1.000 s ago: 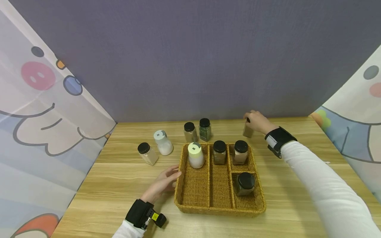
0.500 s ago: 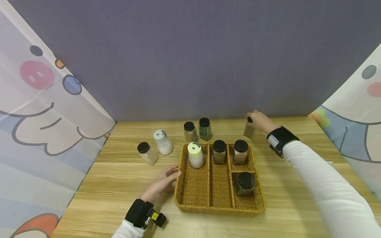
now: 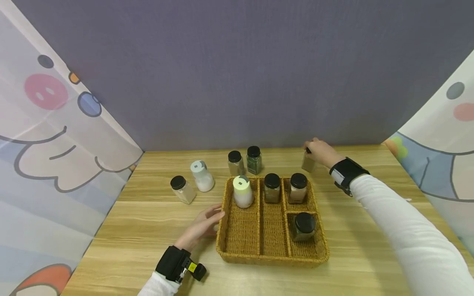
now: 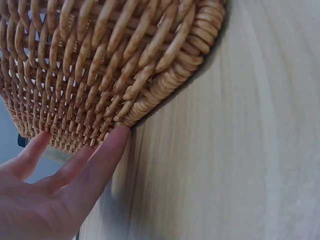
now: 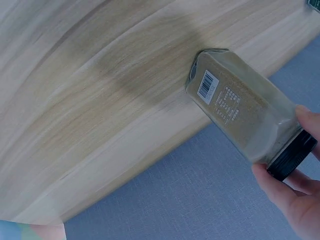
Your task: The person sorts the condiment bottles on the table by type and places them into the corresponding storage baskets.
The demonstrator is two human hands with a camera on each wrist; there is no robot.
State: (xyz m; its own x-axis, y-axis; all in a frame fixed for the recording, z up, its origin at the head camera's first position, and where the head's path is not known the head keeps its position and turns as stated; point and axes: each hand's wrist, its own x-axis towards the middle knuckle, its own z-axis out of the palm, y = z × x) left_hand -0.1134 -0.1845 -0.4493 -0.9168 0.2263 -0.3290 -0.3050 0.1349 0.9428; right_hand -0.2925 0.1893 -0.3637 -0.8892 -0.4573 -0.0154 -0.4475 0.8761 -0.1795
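At the far right of the table, my right hand [image 3: 321, 153] grips a spice jar [image 5: 235, 100] by its upper end, thumb and fingers just under the black lid [image 5: 292, 155]. The jar is clear, filled with tan powder, and carries a small barcode label. My left hand [image 3: 200, 227] has its extended fingers against the left side of a woven basket [image 3: 274, 260]; the left wrist view shows the fingertips at the wicker wall [image 4: 100, 65]. Inside the basket stand a white bottle with a pale yellow-green cap [image 3: 242, 193] and several black-lidded jars, one a squat jar [image 3: 304, 226] at front right.
Behind the basket stand a black-lidded jar [image 3: 236, 163] and a green-filled jar [image 3: 254, 159]. Left of it are a white bottle with a pale grey cap [image 3: 202, 176] and a jar of pale powder [image 3: 183, 190]. A grey-purple partition [image 3: 237, 82] borders the table's back edge.
My right hand and its spice jar shift slightly right, then back left. The left hand and the basket stay in place.
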